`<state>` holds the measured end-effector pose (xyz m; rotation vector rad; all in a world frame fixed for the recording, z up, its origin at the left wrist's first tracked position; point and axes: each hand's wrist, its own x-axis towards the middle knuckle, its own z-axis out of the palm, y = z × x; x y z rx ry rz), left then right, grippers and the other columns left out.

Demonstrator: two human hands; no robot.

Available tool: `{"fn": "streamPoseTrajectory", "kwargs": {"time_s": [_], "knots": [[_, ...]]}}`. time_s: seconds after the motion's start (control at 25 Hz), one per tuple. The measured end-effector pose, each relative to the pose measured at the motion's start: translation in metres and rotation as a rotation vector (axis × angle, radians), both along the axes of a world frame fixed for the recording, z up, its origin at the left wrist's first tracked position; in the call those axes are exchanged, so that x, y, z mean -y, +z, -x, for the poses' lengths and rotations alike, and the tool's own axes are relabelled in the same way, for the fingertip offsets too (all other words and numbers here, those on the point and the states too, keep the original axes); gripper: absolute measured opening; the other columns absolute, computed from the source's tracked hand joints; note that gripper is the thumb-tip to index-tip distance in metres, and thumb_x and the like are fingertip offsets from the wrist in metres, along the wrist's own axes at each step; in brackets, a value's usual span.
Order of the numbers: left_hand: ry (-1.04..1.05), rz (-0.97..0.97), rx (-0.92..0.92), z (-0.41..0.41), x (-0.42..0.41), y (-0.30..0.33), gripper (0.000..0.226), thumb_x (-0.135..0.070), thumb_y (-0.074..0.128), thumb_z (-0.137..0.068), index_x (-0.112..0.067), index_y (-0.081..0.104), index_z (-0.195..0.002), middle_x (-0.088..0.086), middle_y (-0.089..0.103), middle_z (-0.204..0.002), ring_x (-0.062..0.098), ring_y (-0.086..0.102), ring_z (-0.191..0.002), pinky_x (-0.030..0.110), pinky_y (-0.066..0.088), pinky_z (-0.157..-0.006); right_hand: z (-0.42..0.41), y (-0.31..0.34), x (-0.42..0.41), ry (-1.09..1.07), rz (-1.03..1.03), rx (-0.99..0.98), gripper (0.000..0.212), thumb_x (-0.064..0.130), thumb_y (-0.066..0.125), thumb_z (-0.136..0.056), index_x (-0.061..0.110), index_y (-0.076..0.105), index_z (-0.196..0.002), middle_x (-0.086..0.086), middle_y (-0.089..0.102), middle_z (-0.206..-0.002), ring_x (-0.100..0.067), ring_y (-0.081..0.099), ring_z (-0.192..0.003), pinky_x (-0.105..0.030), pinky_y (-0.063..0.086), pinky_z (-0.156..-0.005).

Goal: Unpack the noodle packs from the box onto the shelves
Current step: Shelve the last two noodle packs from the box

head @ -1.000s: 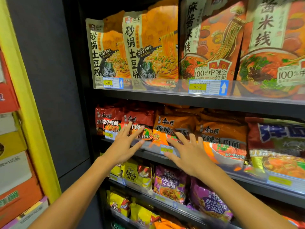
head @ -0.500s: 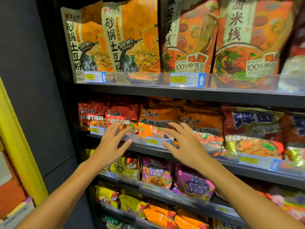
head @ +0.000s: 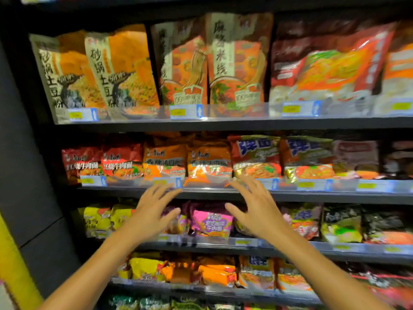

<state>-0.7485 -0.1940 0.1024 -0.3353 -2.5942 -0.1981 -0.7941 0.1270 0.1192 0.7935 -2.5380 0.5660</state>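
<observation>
We reach both arms up from six o'clock toward a stocked noodle aisle. Our left hand [head: 154, 211] hangs at about seven o'clock of centre, fingers spread and straight, holding nothing; our right hand [head: 254, 209] mirrors it at five o'clock, fingers likewise fanned and empty. Whether the fingertips touch the shelf edge [head: 312, 196] we cannot tell through the blur.

Between the two hands, just beyond them, sits a purple noodle pack [head: 211, 220] on the third shelf. Above the fingertips, at twelve o'clock, the orange noodle packs [head: 209, 162] stand in a neat row behind the price rail, flanked by red packs [head: 102, 163] at ten o'clock. Farthest and highest, tall pouches [head: 120, 68] fill the top shelf.

The box named in the task is nowhere in sight. We judge this to be the end of a placing step, hands squaring up the row or coming away from it. The next move likely calls for turning away to the box, gripping fresh packs and finding a gap, since these rows look full.
</observation>
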Motion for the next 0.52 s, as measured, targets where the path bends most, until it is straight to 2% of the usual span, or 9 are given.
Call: {"fn": "streamPoseTrajectory", "kwargs": {"time_s": [0.08, 0.16, 0.36, 0.52], "knots": [[-0.05, 0.031, 0.054, -0.018, -0.041, -0.005, 0.064, -0.068, 0.03, -0.093, -0.036, 0.039, -0.148, -0.008, 0.033, -0.157, 0.024, 0.022, -0.148, 0.044, 0.015, -0.12, -0.033, -0.008, -0.038, -0.084, -0.017, 0.067, 0.088, 0.086, 0.018, -0.08, 0.04, 0.026, -0.154, 0.011, 0.009, -0.166, -0.02, 0.003, -0.154, -0.047, 0.014, -0.124], [-0.105, 0.05, 0.148, -0.038, -0.083, -0.011, 0.064, -0.069, 0.029, -0.091, -0.042, 0.032, -0.15, -0.015, 0.024, -0.159, 0.019, 0.015, -0.15, 0.043, 0.01, -0.121, -0.069, -0.019, -0.081, -0.146, 0.012, 0.135, 0.094, 0.085, 0.011, -0.073, 0.041, 0.024, -0.154, 0.014, 0.005, -0.166, -0.017, -0.003, -0.154, -0.046, 0.013, -0.124], [-0.285, 0.055, 0.213, -0.071, -0.168, -0.022, 0.067, -0.076, 0.025, -0.09, -0.046, 0.027, -0.149, -0.015, 0.025, -0.158, 0.017, 0.019, -0.148, 0.043, 0.018, -0.121, -0.147, -0.046, -0.168, -0.284, 0.039, 0.21, 0.104, 0.095, 0.006, -0.067, 0.041, 0.024, -0.154, 0.013, 0.007, -0.166, -0.02, 0.0, -0.154, -0.047, 0.014, -0.124], [-0.444, 0.052, 0.213, -0.087, -0.219, -0.027, 0.062, -0.075, 0.028, -0.09, -0.051, 0.024, -0.148, -0.017, 0.026, -0.157, 0.018, 0.022, -0.148, 0.044, 0.02, -0.12, -0.213, -0.057, -0.214, -0.425, 0.048, 0.253, 0.101, 0.093, 0.014, -0.069, 0.039, 0.027, -0.153, 0.01, 0.013, -0.165, -0.022, 0.004, -0.154, -0.048, 0.018, -0.122]]}}
